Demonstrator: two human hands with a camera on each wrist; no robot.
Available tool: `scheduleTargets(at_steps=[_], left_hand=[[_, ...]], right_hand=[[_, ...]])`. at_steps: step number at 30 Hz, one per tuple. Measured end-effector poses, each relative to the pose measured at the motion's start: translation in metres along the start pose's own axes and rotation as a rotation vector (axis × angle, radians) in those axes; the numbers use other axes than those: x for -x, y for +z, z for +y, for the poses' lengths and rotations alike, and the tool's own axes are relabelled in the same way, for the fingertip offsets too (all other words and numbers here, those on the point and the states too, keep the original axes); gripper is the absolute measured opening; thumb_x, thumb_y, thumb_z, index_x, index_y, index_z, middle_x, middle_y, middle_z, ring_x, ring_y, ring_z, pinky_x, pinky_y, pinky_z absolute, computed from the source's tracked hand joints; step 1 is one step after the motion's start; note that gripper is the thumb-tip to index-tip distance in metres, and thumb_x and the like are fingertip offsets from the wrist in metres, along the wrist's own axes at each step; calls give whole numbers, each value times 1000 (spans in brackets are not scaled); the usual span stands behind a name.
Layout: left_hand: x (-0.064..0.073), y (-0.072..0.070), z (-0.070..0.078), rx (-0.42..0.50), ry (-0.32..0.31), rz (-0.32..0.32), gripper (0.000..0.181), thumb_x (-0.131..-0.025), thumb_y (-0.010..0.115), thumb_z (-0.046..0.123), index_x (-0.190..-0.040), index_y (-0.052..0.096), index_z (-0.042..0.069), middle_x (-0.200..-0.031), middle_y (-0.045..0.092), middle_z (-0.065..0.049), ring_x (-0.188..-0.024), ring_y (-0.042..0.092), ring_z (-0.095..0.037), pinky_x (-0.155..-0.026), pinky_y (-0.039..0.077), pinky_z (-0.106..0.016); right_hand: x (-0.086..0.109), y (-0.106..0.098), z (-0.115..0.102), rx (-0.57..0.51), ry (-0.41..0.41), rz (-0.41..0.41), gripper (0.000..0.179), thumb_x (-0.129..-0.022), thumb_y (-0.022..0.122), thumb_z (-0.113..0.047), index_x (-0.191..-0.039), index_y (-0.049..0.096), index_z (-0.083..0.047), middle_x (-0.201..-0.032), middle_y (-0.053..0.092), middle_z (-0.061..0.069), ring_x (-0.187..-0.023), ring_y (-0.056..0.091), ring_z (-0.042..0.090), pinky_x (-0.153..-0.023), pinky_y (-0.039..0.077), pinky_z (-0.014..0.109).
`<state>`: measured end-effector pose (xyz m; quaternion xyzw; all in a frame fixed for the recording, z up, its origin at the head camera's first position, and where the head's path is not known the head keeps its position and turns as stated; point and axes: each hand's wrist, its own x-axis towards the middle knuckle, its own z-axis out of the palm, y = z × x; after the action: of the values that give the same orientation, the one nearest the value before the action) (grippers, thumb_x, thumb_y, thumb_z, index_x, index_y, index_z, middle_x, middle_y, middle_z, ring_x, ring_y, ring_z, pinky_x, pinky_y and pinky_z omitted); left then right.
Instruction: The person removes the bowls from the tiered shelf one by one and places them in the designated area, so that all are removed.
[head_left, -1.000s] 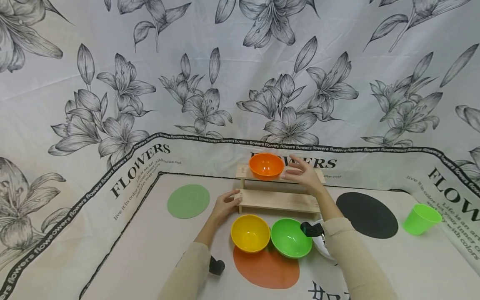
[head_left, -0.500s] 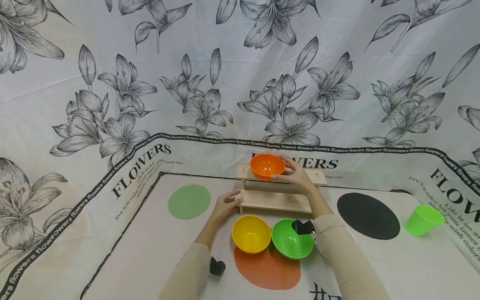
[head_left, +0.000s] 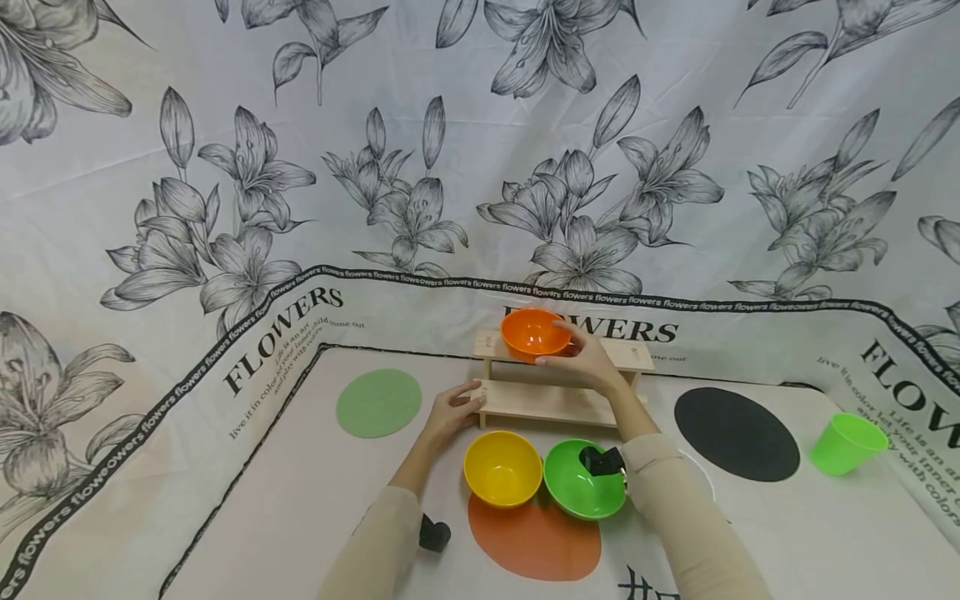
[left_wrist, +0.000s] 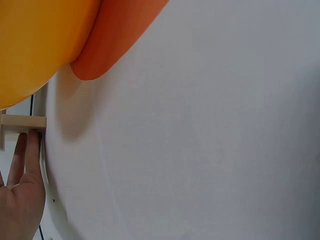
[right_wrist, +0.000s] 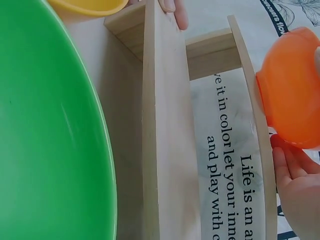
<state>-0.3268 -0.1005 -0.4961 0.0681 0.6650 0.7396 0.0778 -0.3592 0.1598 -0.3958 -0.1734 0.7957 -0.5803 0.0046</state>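
Note:
An orange bowl [head_left: 535, 335] sits upright on the upper step of a two-step wooden shelf [head_left: 558, 402]. My right hand [head_left: 588, 360] holds its right side, thumb at the front and fingers round toward the back. In the right wrist view, fingers [right_wrist: 295, 165] lie along the bowl's wall, close over the top board. My left hand [head_left: 452, 408] grips the left end of the lower step; in the left wrist view its fingertips [left_wrist: 33, 137] touch the board's end. Before the shelf stand a yellow bowl [head_left: 502, 468] and a green bowl [head_left: 573, 492], side by side.
A white plate [head_left: 701, 475] is partly hidden under the right forearm. To the right lie a black round mat [head_left: 735, 433] and a green cup [head_left: 847, 444]. A green round patch [head_left: 378, 403] lies left, an orange one [head_left: 536, 542] in front. Flowered cloth [head_left: 405, 217] hangs behind.
My right hand has come left from beside the orange bowl and closed round its right side. The bowl stays on the upper step. My left hand keeps its place on the shelf.

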Motion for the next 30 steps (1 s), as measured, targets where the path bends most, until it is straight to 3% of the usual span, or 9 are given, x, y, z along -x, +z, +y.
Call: scheduleTargets(at_steps=[8, 18, 23, 30], left_hand=[[-12, -3, -17, -11, 13, 35, 50, -89, 66, 15, -134, 50, 2, -124, 54, -29, -103, 62, -28, -86, 54, -38], [-11, -3, -19, -8, 8, 44, 49, -88, 67, 14, -134, 52, 3, -123, 55, -28, -103, 61, -28, -86, 54, -37], [-11, -3, -18, -17, 8, 46, 50, -88, 67, 16, -134, 51, 3, -123, 55, -28, -104, 61, -28, -86, 54, -37], [-11, -2, -18, -12, 5, 43, 49, -88, 67, 15, -134, 51, 3, -124, 55, -28, -104, 61, -29, -86, 54, -38]], right_hand=[[1, 2, -2, -52, 2, 16, 74, -78, 75, -6, -142, 37, 0, -144, 36, 22, -118, 50, 40, -88, 49, 17], [3, 1, -1, -56, -2, 20, 80, -77, 76, -7, -144, 32, 1, -142, 40, 25, -115, 52, 39, -91, 48, 19], [9, 1, -2, -69, -17, 8, 81, -77, 75, -4, -145, 30, 2, -145, 36, 24, -119, 49, 40, -95, 47, 22], [22, -2, -9, -100, -42, -15, 84, -77, 74, -2, -146, 27, 2, -147, 31, 25, -120, 48, 42, -91, 48, 18]])
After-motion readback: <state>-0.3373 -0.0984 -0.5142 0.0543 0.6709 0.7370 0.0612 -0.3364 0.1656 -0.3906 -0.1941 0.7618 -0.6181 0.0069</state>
